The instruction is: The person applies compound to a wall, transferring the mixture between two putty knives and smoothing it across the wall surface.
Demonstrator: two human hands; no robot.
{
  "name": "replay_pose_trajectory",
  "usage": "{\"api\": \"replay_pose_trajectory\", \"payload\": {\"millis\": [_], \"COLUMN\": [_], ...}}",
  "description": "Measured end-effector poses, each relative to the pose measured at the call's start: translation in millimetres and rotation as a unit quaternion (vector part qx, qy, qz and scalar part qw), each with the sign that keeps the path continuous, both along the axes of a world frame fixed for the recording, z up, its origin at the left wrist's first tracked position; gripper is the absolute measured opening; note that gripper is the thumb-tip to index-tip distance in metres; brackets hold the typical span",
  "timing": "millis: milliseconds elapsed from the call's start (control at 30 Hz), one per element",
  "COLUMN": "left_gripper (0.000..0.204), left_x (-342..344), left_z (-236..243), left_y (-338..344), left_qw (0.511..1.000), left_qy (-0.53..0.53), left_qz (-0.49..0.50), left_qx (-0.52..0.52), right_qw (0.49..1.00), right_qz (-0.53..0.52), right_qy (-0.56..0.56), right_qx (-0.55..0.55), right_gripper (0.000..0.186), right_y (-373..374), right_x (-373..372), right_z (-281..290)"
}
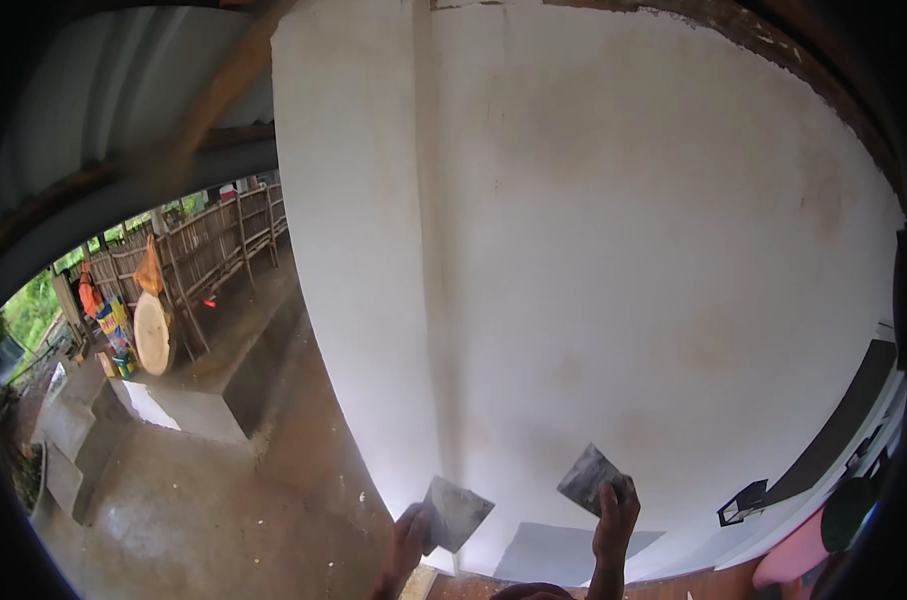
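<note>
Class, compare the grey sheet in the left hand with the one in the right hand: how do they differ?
Shade: the left sheet looks paler; the right sheet looks darker.
Grip: the left hand holds the left sheet by its left side; the right hand holds the right sheet at its lower right.
Position: the left sheet appears lower in the view than the right sheet.
Shared: both are flat, grey and four-cornered.

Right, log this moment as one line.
left hand: holds flat grey piece | right hand: holds flat dark piece | white wall: ahead of both hands, brownish smudges
</note>
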State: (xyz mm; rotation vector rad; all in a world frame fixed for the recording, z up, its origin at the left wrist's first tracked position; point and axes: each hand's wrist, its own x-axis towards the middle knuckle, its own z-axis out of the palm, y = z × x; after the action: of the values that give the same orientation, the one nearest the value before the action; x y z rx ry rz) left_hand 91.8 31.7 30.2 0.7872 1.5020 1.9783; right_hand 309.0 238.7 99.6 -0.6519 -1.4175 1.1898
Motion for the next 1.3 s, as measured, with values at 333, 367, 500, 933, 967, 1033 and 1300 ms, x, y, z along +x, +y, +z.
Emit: {"api": "replay_pose_trajectory", "payload": {"millis": [333,367,500,933,967,1033,1300], "left_gripper": [0.025,0.025,0.032,0.02,0.02,0.027,0.017], "left_x": [-38,-40,-48,-50,-49,-48,-56], "left_z": [77,87,90,63,60,54,52], "left_y": [12,7,2,-4,-3,0,2], "left_qw": [0.968,0.976,0.991,0.956,0.956,0.954,0.942], "left_qy": [0.242,0.209,0.12,0.259,0.257,0.281,0.299], "left_qz": [0.065,0.055,0.003,-0.061,-0.067,-0.035,-0.077], "left_qx": [0.023,0.033,-0.06,-0.126,-0.125,-0.1,-0.128], "right_qw": [0.928,0.923,0.913,0.88,0.88,0.864,0.821], "right_qz": [0.064,0.061,0.062,0.021,0.017,0.006,0.056], "right_qy": [-0.178,-0.198,-0.235,-0.321,-0.325,-0.36,-0.442], "right_qx": [0.321,0.326,0.326,0.349,0.347,0.353,0.357], "right_gripper": [0.022,0.023,0.028,0.029,0.029,0.031,0.03], "right_y": [-80,-88,-103,-131,-132,-134,-140], "right_x": [-59,-64,-84,-108,-108,-108,-113], "right_z": [87,87,76,58,57,54,52]}}
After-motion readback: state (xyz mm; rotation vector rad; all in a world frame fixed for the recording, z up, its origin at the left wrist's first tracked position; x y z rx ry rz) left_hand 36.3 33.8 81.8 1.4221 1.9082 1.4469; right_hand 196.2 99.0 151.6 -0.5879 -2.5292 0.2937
